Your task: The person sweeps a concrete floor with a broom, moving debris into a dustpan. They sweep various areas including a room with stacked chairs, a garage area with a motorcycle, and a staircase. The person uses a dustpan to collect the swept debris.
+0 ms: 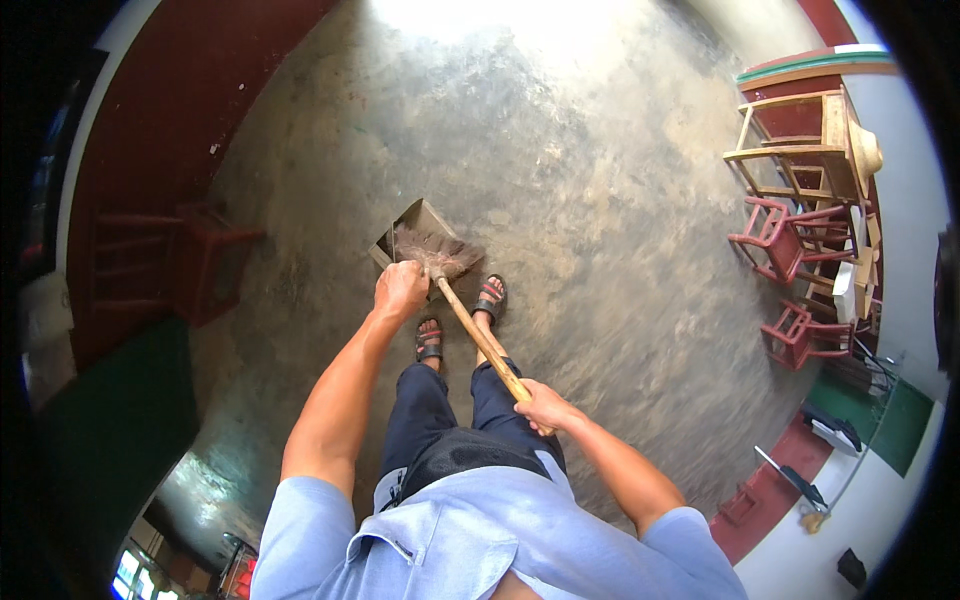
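Fingers (pixel 398 282) of left hand (pixel 400 290) gripping dustpan (pixel 418 225), right hand (pixel 545 408) clenching broom (pixel 470 320).
Bristles pushing dirt into pan; sweep-up looking nearly done, floor (pixel 600 200) mostly swept.

Dustpan (pixel 415 232) sits on the floor (pixel 600 200) just ahead of the feet, broom (pixel 440 255) head lying in it. Stacked stools (pixel 800 240) stand far right; one stool (pixel 200 260) far left.

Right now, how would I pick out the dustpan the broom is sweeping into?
On the bare concrete floor, look just ahead of the person's sandalled feet. The dustpan is the grey, open-mouthed metal scoop there, with the left hand at its near edge and the broom bristles resting in it.
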The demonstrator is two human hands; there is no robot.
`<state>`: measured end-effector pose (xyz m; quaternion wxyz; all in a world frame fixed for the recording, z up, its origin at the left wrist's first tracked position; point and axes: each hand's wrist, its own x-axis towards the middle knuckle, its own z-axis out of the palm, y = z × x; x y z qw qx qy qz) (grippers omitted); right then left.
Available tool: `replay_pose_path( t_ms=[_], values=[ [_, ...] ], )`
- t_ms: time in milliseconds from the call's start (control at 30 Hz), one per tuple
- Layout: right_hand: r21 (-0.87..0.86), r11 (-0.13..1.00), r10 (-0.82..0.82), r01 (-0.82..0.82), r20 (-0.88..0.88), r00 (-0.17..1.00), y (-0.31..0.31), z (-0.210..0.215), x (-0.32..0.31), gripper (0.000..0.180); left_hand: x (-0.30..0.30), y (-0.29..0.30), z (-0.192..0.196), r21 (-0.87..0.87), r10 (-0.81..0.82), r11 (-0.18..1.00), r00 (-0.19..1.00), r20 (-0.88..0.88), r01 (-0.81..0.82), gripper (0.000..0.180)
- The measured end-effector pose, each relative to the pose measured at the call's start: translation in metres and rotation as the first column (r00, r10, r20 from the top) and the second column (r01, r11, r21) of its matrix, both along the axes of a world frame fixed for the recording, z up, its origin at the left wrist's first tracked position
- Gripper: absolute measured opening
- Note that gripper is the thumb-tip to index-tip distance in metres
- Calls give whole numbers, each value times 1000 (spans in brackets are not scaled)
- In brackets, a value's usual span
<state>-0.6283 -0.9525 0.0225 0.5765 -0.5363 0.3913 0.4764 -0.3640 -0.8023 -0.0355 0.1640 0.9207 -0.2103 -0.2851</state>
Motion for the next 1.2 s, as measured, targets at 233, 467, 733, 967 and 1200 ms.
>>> replay_pose_path(
  t_ms=[233,467,733,967,1200],
  values=[
    [-82,992,-100,100,0,995,-37,67,-10,45,-12,57,13,-41,39,998,998,-40,-41,25],
    [-276,956,-114,97,-46,992,-56,13,-13,31,-23,81,5,-94,17,995,999,-50,-22,26],
    [-308,944,98,-122,-94,991,83,-6,-19,37,-24,68,2,-59,-10,998,1000,-24,9,26],
    [-202,968,142,-147,-41,989,85,75,-17,42,-29,95,2,-62,2,998,1000,-24,-4,25],
    [-334,927,184,-170,10,983,19,106,1,42,-35,138,16,-66,89,993,993,-76,-94,25]
  ],
)
